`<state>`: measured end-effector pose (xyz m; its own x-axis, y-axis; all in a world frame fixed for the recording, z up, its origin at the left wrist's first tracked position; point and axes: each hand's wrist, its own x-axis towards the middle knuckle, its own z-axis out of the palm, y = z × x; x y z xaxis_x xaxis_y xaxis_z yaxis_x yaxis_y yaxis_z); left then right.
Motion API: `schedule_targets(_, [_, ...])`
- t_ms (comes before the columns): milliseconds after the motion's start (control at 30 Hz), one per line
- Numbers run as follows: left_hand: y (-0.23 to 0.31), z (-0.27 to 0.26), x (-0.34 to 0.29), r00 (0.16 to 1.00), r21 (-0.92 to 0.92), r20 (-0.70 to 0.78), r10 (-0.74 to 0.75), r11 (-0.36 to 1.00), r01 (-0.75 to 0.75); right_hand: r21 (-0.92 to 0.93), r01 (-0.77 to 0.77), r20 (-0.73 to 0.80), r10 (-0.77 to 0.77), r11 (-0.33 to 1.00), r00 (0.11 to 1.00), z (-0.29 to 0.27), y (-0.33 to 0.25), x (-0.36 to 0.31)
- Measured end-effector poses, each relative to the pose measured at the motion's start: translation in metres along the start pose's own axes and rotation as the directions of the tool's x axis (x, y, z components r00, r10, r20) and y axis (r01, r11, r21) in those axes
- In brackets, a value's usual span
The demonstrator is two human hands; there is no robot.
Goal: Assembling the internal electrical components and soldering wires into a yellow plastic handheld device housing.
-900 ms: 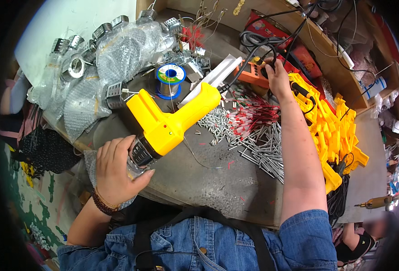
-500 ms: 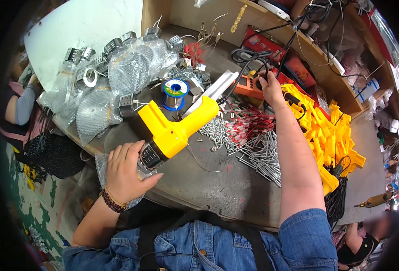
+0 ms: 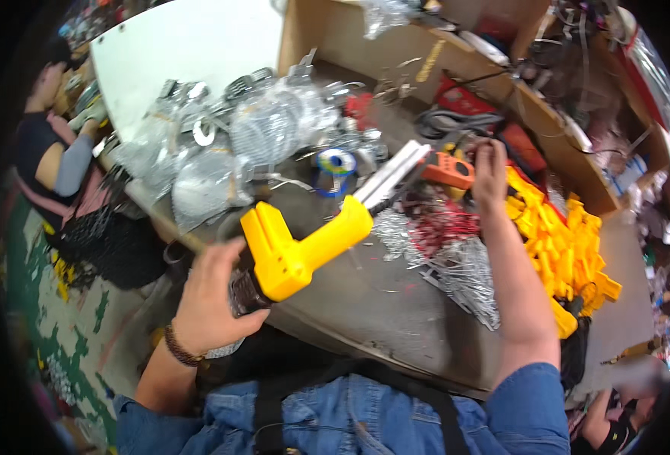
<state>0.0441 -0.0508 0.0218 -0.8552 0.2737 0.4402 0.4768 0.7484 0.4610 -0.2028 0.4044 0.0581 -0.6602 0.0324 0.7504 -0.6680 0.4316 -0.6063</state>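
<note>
My left hand (image 3: 210,292) is wrapped round the dark, slotted metal end (image 3: 245,293) of a yellow pistol-shaped tool (image 3: 282,265). The tool's grip points up and to the right, over the near part of the bench. Farther off, my right hand (image 3: 490,174) is stretched out beside an orange power strip (image 3: 448,171). Motion blur smears its fingers, and I cannot tell whether anything is between them. Below that hand lie red-and-white pieces (image 3: 445,224) and a heap of silver metal rods (image 3: 464,280).
Bubble-wrapped metal parts (image 3: 274,129) fill the bench's far left. A blue-rimmed solder spool (image 3: 335,173) stands near a white bar (image 3: 393,173). Yellow plastic shells (image 3: 566,243) are piled right of my right arm. Another person (image 3: 62,152) is at the left.
The whole view has shifted and blurred. My right hand, earlier closed round a black plug at the power strip, now appears to the strip's right. The left hand keeps the yellow tool.
</note>
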Motion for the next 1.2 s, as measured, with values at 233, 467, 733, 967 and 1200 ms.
schedule_targets(233, [0.063,-0.049,0.015,0.929,-0.692,0.356,0.096,0.696,0.193,0.119,0.749,0.478,-0.699,0.652,0.533,0.104,-0.238,-0.075])
schedule_targets(467, [-0.152,-0.017,-0.159,0.389,-0.907,-0.006,-0.921,0.169,0.386,-0.01,0.456,0.928,-0.162,0.89,0.337,0.102,-0.222,-0.179])
schedule_targets(733, [-0.237,-0.083,-0.196,0.148,-0.977,-0.213,-0.966,0.213,-0.016,-0.012,0.452,0.924,-0.163,0.892,0.345,0.101,-0.209,-0.196])
schedule_targets(967, [-0.245,-0.014,-0.239,0.258,-0.818,-0.384,-0.886,0.456,0.349,-0.032,0.456,0.915,-0.158,0.89,0.372,0.101,-0.205,-0.196])
schedule_targets(1200, [-0.249,0.115,-0.338,0.387,0.189,0.493,-0.779,0.53,0.827,-0.033,0.472,0.913,-0.166,0.881,0.373,0.088,-0.203,-0.197])
